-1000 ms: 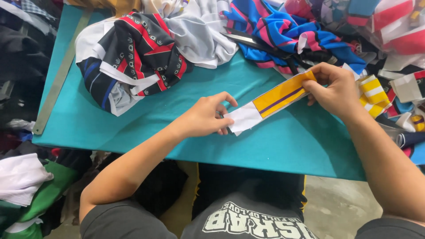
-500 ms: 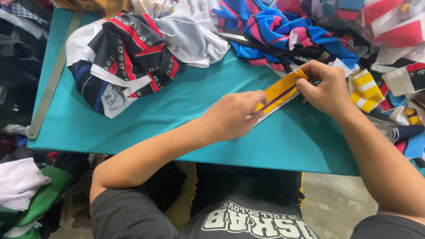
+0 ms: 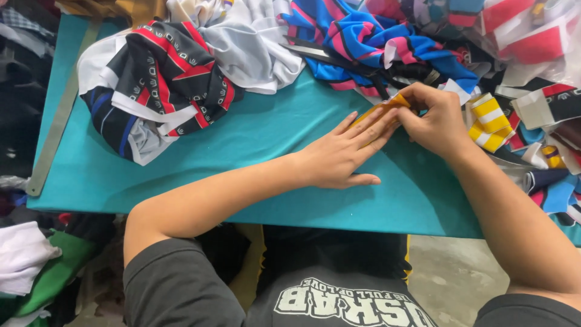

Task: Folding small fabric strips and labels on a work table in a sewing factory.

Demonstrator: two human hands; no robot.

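Leftmost, a black, red and white garment lies well apart from the hands. Nearer, the left hand presses flat, fingers spread, on a yellow fabric strip, whose far end the right hand pinches.

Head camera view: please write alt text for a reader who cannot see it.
Both hands, left hand and right hand, press a folded yellow fabric strip on a teal table, with piles of colourful garments behind.
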